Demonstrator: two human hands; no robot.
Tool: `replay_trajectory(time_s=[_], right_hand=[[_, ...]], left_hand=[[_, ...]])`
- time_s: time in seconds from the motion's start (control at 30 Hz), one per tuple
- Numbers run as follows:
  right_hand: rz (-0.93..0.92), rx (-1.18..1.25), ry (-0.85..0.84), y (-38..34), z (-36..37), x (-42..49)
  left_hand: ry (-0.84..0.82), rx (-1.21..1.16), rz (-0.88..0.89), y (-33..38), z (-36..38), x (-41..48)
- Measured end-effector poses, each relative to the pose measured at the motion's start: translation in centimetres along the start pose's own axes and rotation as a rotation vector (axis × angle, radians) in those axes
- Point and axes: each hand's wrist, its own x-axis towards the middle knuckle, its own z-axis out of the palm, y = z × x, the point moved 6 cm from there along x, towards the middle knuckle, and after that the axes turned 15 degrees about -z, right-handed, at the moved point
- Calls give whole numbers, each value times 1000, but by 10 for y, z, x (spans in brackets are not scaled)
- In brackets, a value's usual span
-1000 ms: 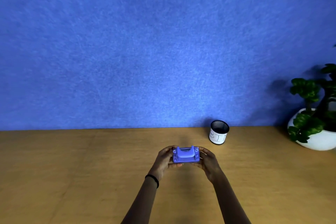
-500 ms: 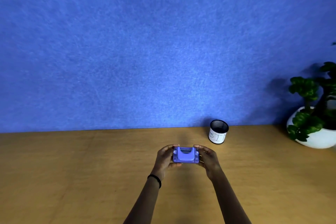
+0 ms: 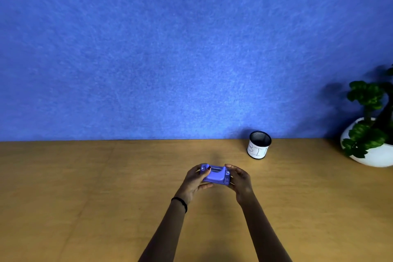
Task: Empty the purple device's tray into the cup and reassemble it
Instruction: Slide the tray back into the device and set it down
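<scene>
The purple device (image 3: 215, 175), a small hole punch, is held a little above the wooden table (image 3: 85, 187) between both hands. My left hand (image 3: 194, 181) grips its left end with the thumb on top. My right hand (image 3: 239, 179) cups its right end. Its top faces me and its underside is hidden. The cup (image 3: 258, 145), a black mesh cylinder with a white paper label, stands upright behind and to the right, apart from my hands.
A potted green plant in a white bowl (image 3: 371, 134) sits at the far right edge of the table. A blue felt wall (image 3: 191, 49) rises directly behind the table's back edge.
The device has tilted slightly in my hands, its top turning more toward me. Both hands keep their grip at nearly the same spot.
</scene>
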Motion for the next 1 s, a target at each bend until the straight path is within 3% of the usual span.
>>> replay_trajectory(time_s=[0.2, 0.4, 0.53, 0.67, 0.8, 1.0], right_hand=[[-85, -103, -192, 5, 16, -9], [-232, -581, -530, 29, 40, -28], [-260, -886, -601, 62, 45, -42], [-248, -940, -624, 84, 47, -59], [-298, -1028, -730, 95, 61, -78], [-341, -1077, -835, 104, 80, -95]], left_hand=[[88, -21, 6, -12, -15, 2], [214, -7, -105, -44, -41, -2], [251, 97, -170, -67, -58, -11], [293, 324, -218, -81, -72, -21], [478, 627, -250, -89, -95, -31], [610, 714, -296, -104, -121, -43]])
